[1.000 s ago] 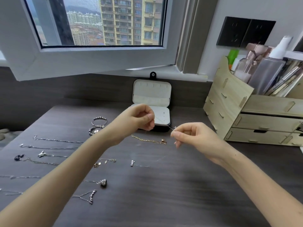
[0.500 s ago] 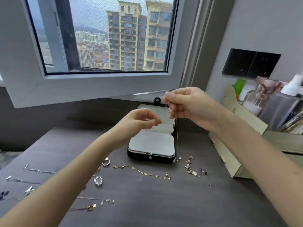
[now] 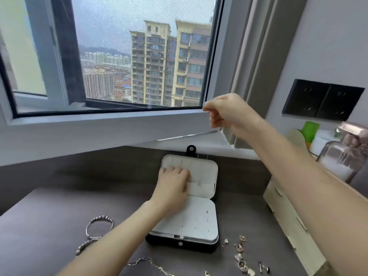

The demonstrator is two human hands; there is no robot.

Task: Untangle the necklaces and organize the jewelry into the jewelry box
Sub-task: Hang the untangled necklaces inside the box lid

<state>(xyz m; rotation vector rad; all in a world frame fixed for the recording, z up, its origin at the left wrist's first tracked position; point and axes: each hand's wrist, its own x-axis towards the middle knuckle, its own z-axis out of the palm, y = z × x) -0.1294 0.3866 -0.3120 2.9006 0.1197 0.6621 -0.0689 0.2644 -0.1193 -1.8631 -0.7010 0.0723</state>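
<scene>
The jewelry box (image 3: 199, 224) stands open on the dark desk, its pale lid (image 3: 205, 172) upright against the back ledge. My left hand (image 3: 173, 184) rests on the inside of the lid with its fingertips against the left part of the panel. My right hand (image 3: 225, 112) is raised high in front of the window frame, fingers curled in a pinch on a very thin necklace chain. The chain is barely visible; faint strands (image 3: 202, 156) show just above the lid's top edge.
Two beaded bracelets (image 3: 99, 226) lie left of the box, and a gold chain (image 3: 151, 263) lies at the front. Several small earrings and charms (image 3: 241, 253) are scattered right of the box. A wooden organizer (image 3: 288, 226) with bottles (image 3: 342, 158) stands at the right.
My right hand has risen higher with the pinched chain. My left hand has dropped from mid-air onto the box lid. The view has tilted upward.
</scene>
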